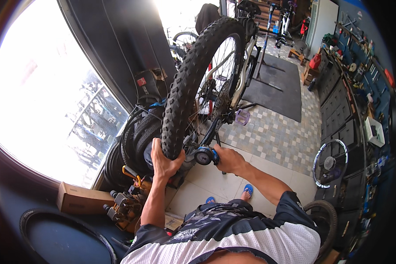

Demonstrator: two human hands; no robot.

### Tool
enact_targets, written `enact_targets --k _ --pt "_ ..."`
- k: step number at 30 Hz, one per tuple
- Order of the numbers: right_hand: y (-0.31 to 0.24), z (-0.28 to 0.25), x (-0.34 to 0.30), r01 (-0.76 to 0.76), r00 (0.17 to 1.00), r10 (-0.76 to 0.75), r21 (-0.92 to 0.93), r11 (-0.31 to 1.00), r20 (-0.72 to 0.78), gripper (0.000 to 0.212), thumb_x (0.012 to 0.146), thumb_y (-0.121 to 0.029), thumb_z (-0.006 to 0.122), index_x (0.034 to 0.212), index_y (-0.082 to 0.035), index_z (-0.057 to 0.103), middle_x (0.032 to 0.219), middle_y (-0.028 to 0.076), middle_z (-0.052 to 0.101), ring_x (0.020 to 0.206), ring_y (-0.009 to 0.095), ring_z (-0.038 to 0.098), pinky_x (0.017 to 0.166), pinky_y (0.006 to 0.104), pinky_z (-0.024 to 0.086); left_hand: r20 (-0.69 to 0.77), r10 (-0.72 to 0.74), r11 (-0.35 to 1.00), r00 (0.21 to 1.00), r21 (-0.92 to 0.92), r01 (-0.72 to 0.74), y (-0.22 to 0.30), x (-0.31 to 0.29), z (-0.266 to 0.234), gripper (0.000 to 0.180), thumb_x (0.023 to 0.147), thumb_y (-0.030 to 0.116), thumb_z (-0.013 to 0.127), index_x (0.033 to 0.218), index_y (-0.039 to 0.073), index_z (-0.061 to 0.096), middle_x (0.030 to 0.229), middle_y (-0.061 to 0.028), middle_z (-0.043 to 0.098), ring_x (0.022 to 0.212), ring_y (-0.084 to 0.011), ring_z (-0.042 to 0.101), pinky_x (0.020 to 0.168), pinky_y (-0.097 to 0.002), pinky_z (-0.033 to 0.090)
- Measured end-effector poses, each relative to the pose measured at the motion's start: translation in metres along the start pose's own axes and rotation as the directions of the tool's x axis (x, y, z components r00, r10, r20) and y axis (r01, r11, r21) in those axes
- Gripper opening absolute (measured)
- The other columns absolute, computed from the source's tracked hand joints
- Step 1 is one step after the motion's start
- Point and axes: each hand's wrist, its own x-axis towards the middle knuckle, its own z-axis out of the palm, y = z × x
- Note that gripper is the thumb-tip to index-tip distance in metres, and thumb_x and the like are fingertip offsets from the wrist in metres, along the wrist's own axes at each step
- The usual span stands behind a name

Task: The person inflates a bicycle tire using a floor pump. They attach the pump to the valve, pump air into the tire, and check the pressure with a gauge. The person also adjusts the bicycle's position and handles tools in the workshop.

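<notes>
A bicycle's knobby black tyre (pixel 174 105) rises in front of me, on a spoked wheel raised off the floor. At its lower end my left hand (pixel 164 162) is closed around the tread, thumb on one side and fingers on the other. My right hand (pixel 230 159) grips a black-and-blue tool with a round, gauge-like face (pixel 203 155), just right of the tyre's lower end. Whether the tool touches the wheel, I cannot tell. Beyond the wheel are the cassette (pixel 224 99), a pale frame (pixel 242 83) and a purple pedal (pixel 242 117).
Coiled tyres (pixel 141 132) and a cardboard box (pixel 81 198) lie along the left wall. Black drawers (pixel 334 105) and a tool-covered wall (pixel 374 75) line the right. A bare rim (pixel 330 163) leans there. A dark mat (pixel 277 83) covers part of the tiled floor.
</notes>
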Motion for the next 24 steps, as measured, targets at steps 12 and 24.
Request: enact_targets --k 12,24 --pt "0.0032 -0.0005 0.0038 0.019 0.999 -0.019 -0.003 1.000 0.040 0.035 0.086 -0.006 0.066 0.115 -0.003 0.047 0.096 0.029 0.072 0.095 0.053 0.071 0.082 0.0615 0.057 0.031 -0.028 1.000 0.999 -0.012 0.029 -0.0014 0.0013 -0.0029 0.053 0.070 0.026 0.086 0.098 0.000 0.049 0.090 -0.0186 0.053 0.081 -0.0422 0.059 0.074 -0.0502 0.048" --pt "0.0039 0.0012 0.0051 0.024 1.000 -0.024 0.001 1.000 0.012 0.038 0.083 -0.006 0.068 0.115 -0.005 0.047 0.092 0.029 0.072 0.092 0.053 0.071 0.080 0.0607 0.057 0.029 -0.028 1.000 0.999 0.004 0.028 -0.0020 0.0020 -0.0036 0.055 0.069 0.026 0.087 0.098 0.001 0.049 0.087 -0.0188 0.054 0.079 -0.0423 0.060 0.073 -0.0504 0.048"
